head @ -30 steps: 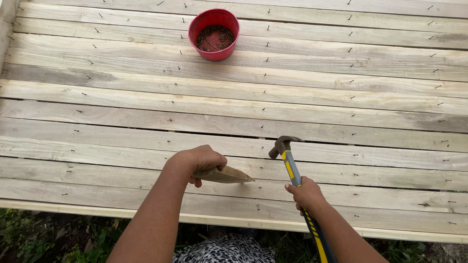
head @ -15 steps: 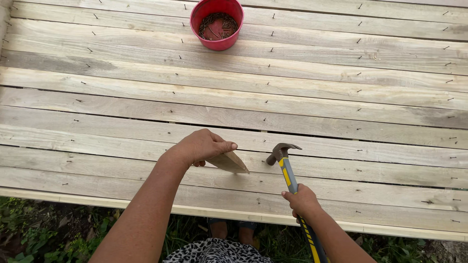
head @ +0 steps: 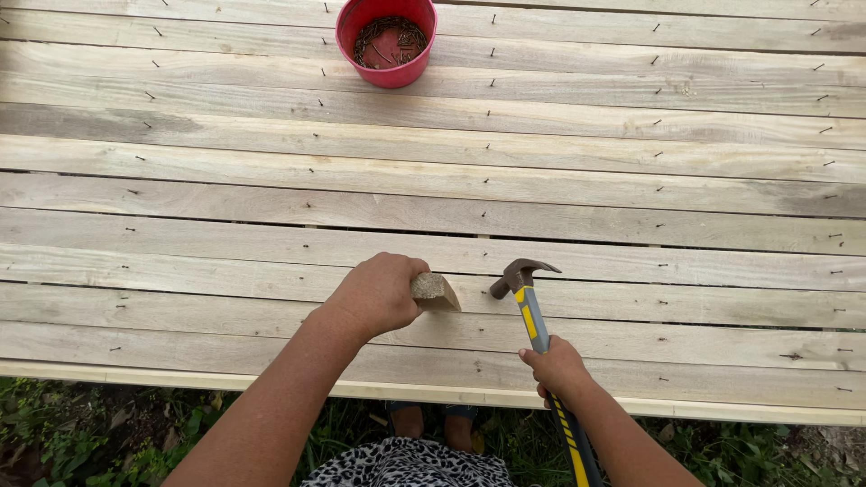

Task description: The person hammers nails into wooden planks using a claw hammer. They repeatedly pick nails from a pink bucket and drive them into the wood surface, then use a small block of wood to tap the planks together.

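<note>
2 hands work at the near edge of a plank deck point(head: 631, 194). Left hand point(head: 379, 293): fingers closed around a small wooden block point(head: 436, 292), which juts out to the right of the knuckles and rests on a board. Right hand point(head: 557, 368): fingers wrapped around the yellow-and-grey handle of a claw hammer point(head: 526, 298), gripping low on the shaft; the steel head hangs just right of the block, apart from it. Handling, as judged: the block looks light, stiff and rough-sawn, unlikely to slip, and is best held by its rear half so the fingers stay away from the struck end. The hammer is head-heavy and rigid; a low grip gives swing, a higher one gives control. A red bowl point(head: 386, 68) of nails point(head: 390, 38) stands well apart on the far boards. Nail heads dot the planks in rows.
</note>
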Demonstrator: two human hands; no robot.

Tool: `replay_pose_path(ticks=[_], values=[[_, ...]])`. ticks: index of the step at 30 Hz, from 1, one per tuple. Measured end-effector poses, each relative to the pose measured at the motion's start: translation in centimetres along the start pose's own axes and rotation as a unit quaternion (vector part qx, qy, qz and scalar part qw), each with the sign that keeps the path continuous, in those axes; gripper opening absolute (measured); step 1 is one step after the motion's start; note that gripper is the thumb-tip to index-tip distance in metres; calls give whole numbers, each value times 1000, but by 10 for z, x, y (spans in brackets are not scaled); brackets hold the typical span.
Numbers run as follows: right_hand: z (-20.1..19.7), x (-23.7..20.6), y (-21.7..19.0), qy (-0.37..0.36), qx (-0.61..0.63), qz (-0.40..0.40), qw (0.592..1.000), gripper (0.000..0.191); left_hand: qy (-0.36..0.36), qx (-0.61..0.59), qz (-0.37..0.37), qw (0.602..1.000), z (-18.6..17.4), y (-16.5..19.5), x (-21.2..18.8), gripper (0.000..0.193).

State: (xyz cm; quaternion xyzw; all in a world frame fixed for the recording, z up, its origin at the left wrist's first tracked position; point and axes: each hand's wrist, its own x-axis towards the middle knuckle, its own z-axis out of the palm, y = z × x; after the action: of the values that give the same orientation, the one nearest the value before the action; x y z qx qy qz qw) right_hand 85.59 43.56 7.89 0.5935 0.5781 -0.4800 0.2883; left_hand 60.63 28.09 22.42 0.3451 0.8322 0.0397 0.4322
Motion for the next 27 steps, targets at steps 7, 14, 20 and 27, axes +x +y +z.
replay_pose_path(ticks=[7, 14, 20, 27], values=[[4, 2, -2, 18, -66, -27, 997, 41, 6, -17, 144, 989, 39, -6, -34, 54], [9, 4, -1, 50, -108, -51, 992, 52, 7, -4, 236, 972, 79, -10, -41, 53], [2, 2, -5, 40, -108, -27, 993, 51, 54, -64, 188, 979, 68, -16, -36, 58], [-9, 1, -18, 34, -147, -5, 989, 41, 81, -60, 178, 979, 34, -16, -18, 59]])
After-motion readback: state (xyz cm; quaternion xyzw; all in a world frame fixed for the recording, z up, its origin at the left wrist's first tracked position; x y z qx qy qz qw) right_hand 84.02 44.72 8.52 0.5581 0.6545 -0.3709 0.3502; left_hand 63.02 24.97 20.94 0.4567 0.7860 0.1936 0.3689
